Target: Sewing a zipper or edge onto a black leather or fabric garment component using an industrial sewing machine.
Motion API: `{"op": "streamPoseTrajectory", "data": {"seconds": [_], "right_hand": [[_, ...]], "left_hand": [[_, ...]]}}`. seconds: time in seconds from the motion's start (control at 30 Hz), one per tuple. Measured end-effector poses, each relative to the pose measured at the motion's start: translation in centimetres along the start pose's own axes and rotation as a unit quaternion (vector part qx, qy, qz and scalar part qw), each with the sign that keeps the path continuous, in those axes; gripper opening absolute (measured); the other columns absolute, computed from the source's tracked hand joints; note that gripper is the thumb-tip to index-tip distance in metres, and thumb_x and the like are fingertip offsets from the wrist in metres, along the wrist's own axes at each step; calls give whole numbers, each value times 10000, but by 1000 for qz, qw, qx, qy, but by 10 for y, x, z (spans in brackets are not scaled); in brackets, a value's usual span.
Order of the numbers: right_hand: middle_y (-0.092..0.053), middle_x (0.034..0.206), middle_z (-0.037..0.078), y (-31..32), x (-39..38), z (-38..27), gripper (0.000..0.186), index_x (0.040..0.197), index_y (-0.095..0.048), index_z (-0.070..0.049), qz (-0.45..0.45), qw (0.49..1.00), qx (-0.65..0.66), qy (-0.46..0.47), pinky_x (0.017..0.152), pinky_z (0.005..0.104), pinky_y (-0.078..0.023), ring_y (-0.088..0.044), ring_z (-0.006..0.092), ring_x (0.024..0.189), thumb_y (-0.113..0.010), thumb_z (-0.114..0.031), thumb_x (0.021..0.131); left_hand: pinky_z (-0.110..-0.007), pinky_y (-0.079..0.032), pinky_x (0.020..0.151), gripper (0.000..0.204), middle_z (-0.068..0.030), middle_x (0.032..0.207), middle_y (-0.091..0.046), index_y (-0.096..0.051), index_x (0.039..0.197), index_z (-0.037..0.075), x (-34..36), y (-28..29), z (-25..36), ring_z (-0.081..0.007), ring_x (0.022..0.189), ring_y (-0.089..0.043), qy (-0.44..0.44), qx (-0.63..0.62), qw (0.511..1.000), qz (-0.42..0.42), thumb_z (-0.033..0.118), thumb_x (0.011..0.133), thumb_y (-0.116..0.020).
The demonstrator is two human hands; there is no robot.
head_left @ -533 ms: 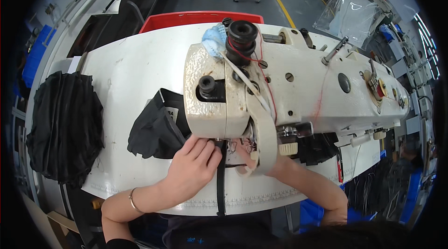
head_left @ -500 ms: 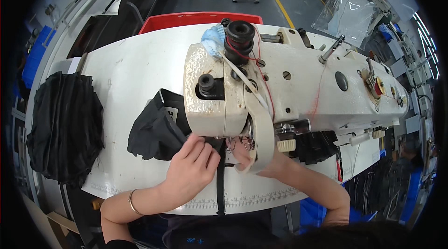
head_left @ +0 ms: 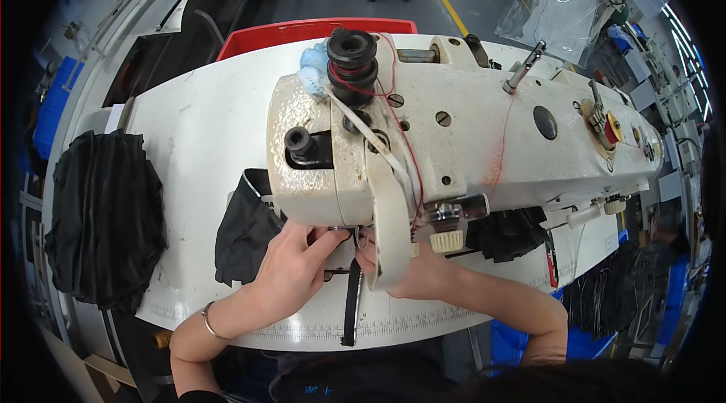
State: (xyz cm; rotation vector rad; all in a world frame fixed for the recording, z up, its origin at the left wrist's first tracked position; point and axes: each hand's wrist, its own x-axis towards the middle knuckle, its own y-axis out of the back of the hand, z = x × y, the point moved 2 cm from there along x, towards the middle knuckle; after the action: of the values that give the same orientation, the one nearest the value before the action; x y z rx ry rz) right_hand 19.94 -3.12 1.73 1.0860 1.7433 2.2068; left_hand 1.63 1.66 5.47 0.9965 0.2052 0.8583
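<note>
My left hand point(head_left: 295, 265) is pinched at the black fabric piece point(head_left: 242, 233) beneath the head of a white sewing machine point(head_left: 476, 131), close by the needle area. My right hand point(head_left: 412, 271) reaches in from the other side of the needle, its fingers mostly hidden behind a beige looped band point(head_left: 389, 221). A narrow black strip point(head_left: 352, 305) with a pale edge runs from the needle area down toward the front edge of the table point(head_left: 189, 176). Red thread winds around the machine's black knob point(head_left: 352, 55).
A tall pile of pleated black fabric point(head_left: 102, 218) lies at the left, and more black pieces point(head_left: 503, 237) sit right of the needle. A red bin point(head_left: 318, 25) stands behind the table, blue bins point(head_left: 53, 108) farther left, and dark hanging material point(head_left: 597, 289) at the lower right.
The view has shifted, so the machine appears farther left. My left hand's thumb and fingers have moved in under the machine head, and the fabric piece appears a little lower.
</note>
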Motion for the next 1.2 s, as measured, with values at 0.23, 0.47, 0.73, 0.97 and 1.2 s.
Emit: {"op": "streamPoseTrajectory", "data": {"seconds": [0.23,0.47,0.73,0.97,1.2], "right_hand": [[-580,789,44,-22,-28,-13,166,797,-606,-47,-20,999,22,32,852,357,-462,-591,177,752,-582,-121,651],[-609,805,83,12,-18,-20,226,886,-629,1,-38,999,33,22,864,388,-468,-608,239,825,-578,-159,734],[-595,768,113,10,-14,-16,227,822,-618,43,28,999,23,20,828,407,-486,-598,263,801,-587,-177,776],[-599,771,136,4,-18,-19,222,826,-623,35,-59,996,71,17,767,378,-505,-606,276,803,-576,-179,791],[-555,690,72,-34,-28,-7,191,827,-608,-44,-68,960,205,-180,615,391,-504,-604,255,687,-631,-210,736]], "left_hand": [[-395,-491,757,276,-162,902,-645,-650,886,-3,4,8,-22,-358,829,-617,20,-50,995,83,-117,662,-537],[-270,-461,653,209,-56,898,-609,-659,819,20,-11,-12,20,-176,789,-578,-243,189,951,5,54,614,-635],[-260,-417,601,119,-45,902,-594,-650,809,26,-22,-35,5,-158,781,-551,-192,139,972,11,78,702,-655],[-338,-466,650,171,-74,930,-600,-652,847,29,-25,-42,-3,-216,812,-568,-156,91,984,-3,56,678,-652],[-394,-496,706,279,-150,858,-610,-638,952,23,2,-23,-22,-316,794,-610,-38,25,992,-115,14,673,-628]]}}
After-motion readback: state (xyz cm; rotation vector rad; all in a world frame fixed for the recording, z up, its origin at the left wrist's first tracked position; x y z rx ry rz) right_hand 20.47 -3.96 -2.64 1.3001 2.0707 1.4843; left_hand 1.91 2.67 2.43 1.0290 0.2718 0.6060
